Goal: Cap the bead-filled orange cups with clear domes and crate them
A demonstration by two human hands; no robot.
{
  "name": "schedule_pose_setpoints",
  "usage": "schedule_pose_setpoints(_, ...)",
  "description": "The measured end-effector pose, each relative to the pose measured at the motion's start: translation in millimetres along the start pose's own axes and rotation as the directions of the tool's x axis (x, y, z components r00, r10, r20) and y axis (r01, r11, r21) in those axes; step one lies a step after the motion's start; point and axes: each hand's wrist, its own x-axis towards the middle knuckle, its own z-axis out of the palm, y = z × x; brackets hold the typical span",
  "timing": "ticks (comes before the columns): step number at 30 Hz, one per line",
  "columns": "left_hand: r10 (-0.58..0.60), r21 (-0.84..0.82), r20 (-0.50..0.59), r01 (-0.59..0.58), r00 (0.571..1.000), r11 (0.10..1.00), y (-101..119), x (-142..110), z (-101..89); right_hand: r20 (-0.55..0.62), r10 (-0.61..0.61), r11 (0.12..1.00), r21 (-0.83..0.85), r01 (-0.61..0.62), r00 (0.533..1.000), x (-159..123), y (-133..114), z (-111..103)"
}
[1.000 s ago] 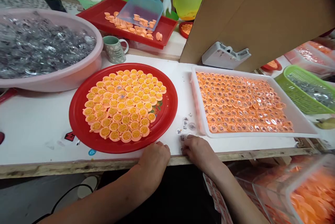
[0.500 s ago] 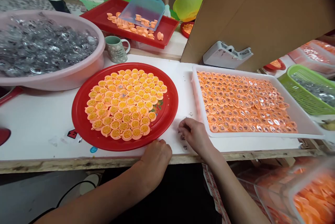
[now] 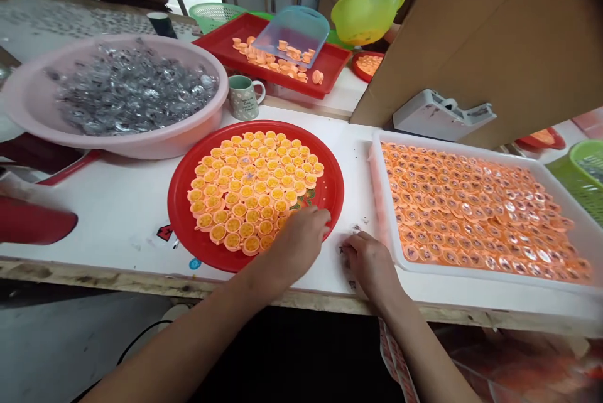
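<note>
My left hand point(image 3: 304, 243) is over the right rim of a round red tray point(image 3: 181, 227), its fingers curled together; what is between them is hidden. Toy cups on saucers point(image 3: 247, 191), orange with yellow inside, cover most of the tray. My right hand point(image 3: 372, 265) rests on the white table between the trays, fingertips pinched at a clear strip with small dark prints point(image 3: 349, 274). Whether it holds the strip's end I cannot tell. Just right of it stands a white rectangular tray point(image 3: 387, 202), filled with rows of orange pieces bearing shiny printed round tops point(image 3: 471, 208).
A pink basin point(image 3: 188, 123) of small clear-wrapped pieces stands at left, beside a green mug point(image 3: 244, 98). Behind lie a red tray point(image 3: 211, 42) with loose toy cups and a blue scoop point(image 3: 301, 26). A cardboard panel point(image 3: 471, 45) and tape dispenser point(image 3: 438, 115) are at right. Two people work opposite.
My left hand has moved up from the table edge onto the red tray's right side. My right hand stays by the strip. The view has shifted left, and the yellow-green basin behind has tilted upright.
</note>
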Motion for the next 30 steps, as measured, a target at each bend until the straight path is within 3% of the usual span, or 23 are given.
schedule_pose_setpoints(5,-0.154,0.138,-0.109,0.169,0.982,0.976,-18.5,7.1,-15.2,-0.003,-0.007,0.997,-0.071,0.007,1.000,-1.8,1.2,7.7)
schedule_pose_setpoints(8,-0.189,0.209,-0.117,0.211,0.975,0.955,-21.3,3.2,-16.5,-0.029,0.010,0.998,-0.062,-0.012,1.000,0.9,-0.4,3.0)
schedule_pose_setpoints(12,-0.212,0.258,-0.121,0.236,0.970,0.937,-20.0,4.7,-12.2,-0.156,0.026,0.994,0.108,-0.009,0.987,14.5,-7.2,-15.7)
schedule_pose_setpoints(15,-0.208,0.269,-0.124,0.234,0.970,0.934,-20.7,5.7,-10.0,-0.185,0.040,0.985,0.172,-0.008,0.982,19.8,-10.2,-24.2)
schedule_pose_setpoints(20,-0.134,0.242,-0.092,0.153,0.987,0.958,-20.0,2.8,-8.7,-0.034,0.030,0.996,-0.078,-0.033,0.999,4.1,-12.0,-5.5)
schedule_pose_setpoints(24,-0.122,0.199,-0.113,0.143,0.986,0.970,-14.8,3.7,-11.0,-0.038,0.009,0.990,-0.141,-0.014,0.999,-6.9,-15.4,10.4)
schedule_pose_setpoints(30,-0.136,0.062,-0.114,0.143,0.984,0.988,-7.3,-3.6,-23.9,-0.107,-0.014,0.997,-0.075,0.005,0.994,-9.9,-9.8,5.4)
